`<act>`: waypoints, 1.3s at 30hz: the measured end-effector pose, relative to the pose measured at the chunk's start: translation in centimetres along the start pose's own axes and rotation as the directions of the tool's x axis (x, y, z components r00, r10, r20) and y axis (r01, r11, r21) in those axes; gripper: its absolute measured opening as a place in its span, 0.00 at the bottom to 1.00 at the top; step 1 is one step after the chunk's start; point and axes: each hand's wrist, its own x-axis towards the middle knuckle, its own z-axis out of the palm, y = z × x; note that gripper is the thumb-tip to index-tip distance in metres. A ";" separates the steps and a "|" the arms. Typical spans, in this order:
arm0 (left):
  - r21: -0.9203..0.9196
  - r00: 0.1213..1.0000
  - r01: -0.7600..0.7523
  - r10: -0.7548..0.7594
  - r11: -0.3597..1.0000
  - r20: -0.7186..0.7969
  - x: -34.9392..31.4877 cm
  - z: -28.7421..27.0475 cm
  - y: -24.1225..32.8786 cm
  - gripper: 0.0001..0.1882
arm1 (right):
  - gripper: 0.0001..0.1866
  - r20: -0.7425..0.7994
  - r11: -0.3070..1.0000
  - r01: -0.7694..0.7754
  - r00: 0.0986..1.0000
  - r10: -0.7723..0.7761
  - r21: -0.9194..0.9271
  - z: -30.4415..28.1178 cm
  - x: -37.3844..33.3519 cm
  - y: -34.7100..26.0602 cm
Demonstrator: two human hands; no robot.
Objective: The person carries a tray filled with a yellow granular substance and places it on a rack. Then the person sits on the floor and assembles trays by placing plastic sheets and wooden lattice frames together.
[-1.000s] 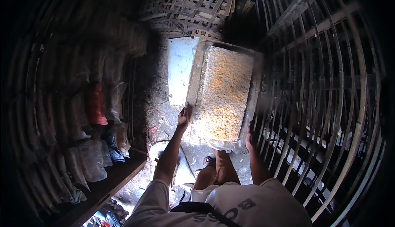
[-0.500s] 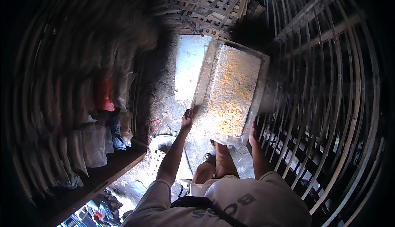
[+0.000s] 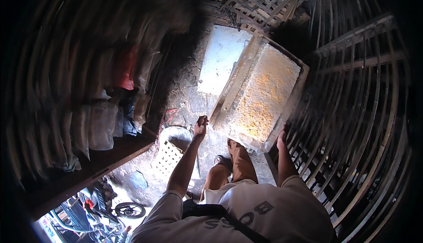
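Flanking a filled tray (image 3: 238, 80) are the left hand (image 3: 200, 127) — fingers curled, closure unclear — and the right hand (image 3: 281, 138), fingers straight.

A head-worn fisheye looks down past the near shirt (image 3: 269, 194) toward floor (image 3: 213, 144)

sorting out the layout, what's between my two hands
In the head view, the near end of the tray, with its orange-white slab, lies between the left hand and right hand; contact is unclear.
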 end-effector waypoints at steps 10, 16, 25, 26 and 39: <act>0.202 0.912 -0.390 0.346 0.898 0.222 8.1 5.6 4.5 0.23 | 0.33 0.036 0.996 0.062 0.997 -0.065 0.057 3.1 6.6 0.2; 0.355 0.870 -0.488 0.414 0.797 0.267 14.8 11.1 1.7 0.25 | 0.29 0.032 0.699 -0.092 0.995 0.099 0.709 4.3 7.6 2.0; 0.708 0.967 -0.218 0.052 0.671 0.248 14.7 12.4 8.4 0.25 | 0.24 -0.190 0.898 0.297 0.950 -0.246 0.323 3.4 11.8 6.0; 0.709 0.971 -0.201 0.042 0.676 0.234 14.7 12.2 8.6 0.26 | 0.23 -0.218 0.858 0.368 0.927 -0.306 0.359 3.5 12.1 6.1; 0.510 0.969 -0.216 0.118 0.833 0.217 19.0 10.6 2.7 0.27 | 0.24 -0.272 0.776 0.412 0.909 -0.316 0.477 4.6 13.9 9.2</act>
